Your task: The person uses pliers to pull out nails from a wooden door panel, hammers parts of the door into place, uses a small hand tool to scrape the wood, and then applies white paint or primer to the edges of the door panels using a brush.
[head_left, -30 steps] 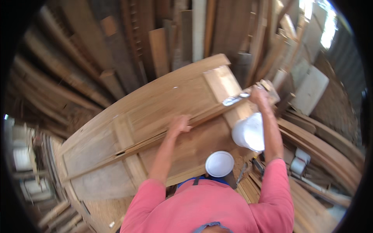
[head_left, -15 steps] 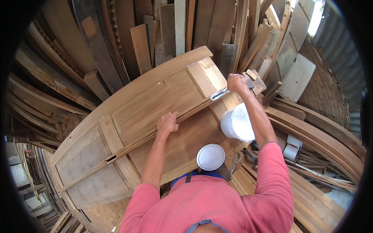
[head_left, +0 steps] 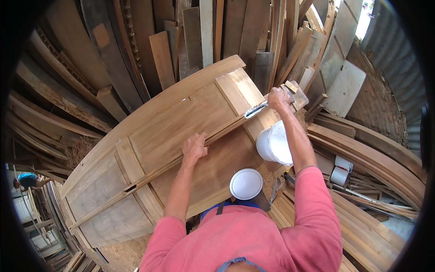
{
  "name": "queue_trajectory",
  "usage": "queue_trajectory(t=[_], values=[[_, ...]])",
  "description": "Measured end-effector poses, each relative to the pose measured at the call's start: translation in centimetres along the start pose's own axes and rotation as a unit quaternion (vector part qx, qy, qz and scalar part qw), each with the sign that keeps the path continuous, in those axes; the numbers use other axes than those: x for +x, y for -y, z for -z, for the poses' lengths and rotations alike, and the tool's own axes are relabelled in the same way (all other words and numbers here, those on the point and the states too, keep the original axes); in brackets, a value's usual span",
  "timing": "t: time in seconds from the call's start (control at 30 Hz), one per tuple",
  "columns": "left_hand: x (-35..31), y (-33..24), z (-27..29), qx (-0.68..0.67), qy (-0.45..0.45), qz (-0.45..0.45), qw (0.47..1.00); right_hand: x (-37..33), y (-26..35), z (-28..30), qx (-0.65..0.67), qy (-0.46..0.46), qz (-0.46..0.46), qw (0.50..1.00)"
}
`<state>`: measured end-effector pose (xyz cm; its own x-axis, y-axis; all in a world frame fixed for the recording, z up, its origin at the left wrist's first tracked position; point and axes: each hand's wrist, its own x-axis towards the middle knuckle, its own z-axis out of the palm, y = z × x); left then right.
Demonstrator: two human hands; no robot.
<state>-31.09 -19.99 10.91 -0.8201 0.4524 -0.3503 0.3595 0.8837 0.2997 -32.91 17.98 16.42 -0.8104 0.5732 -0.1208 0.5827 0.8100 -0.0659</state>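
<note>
A broad panelled wooden door (head_left: 172, 118) lies before me, with a long narrow wooden strip (head_left: 167, 164) running slantwise across its middle. My left hand (head_left: 195, 146) is curled over that strip, thumb on its near side. Near the strip's far right end, my right hand (head_left: 279, 98) is closed round a tool smeared with white paste (head_left: 256, 109); its exact kind is partly hidden by my fingers. A white bucket (head_left: 274, 143) stands below my right forearm. Close to my body a round white lid (head_left: 246, 183) lies by the door's near edge.
Many upright boards (head_left: 190, 36) lean behind the door. Stacked long planks (head_left: 371, 145) lie at the right, near white rolls (head_left: 340, 170) and wood offcuts. A person in blue (head_left: 27, 180) is at the far left. Small wood blocks (head_left: 297, 93) sit beyond my right hand.
My right hand has shifted slightly right with the smeared tool. My left hand stays on the strip. A person in blue has come into view at the far left.
</note>
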Motion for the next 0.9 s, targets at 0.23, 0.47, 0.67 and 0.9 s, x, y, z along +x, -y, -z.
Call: queue_trajectory(t=[0.23,0.47,0.67,0.9], values=[[-2.1,0.0,-3.0,-0.014,-0.123,-0.050,0.991,-2.9,1.0,0.9,-0.055,0.116,0.086,0.988],[-2.2,-0.3,-3.5,-0.021,-0.157,-0.079,0.984,-1.5,-2.6,-0.2,-0.005,0.121,-0.010,0.993],[-1.7,0.5,-3.4,-0.025,-0.137,-0.079,0.987,-3.1,2.3,-1.0,-0.039,0.160,0.032,0.986],[0.1,1.0,-1.8,-0.012,-0.046,-0.033,0.998,-2.8,1.9,-0.1,-0.015,0.068,0.074,0.995]])
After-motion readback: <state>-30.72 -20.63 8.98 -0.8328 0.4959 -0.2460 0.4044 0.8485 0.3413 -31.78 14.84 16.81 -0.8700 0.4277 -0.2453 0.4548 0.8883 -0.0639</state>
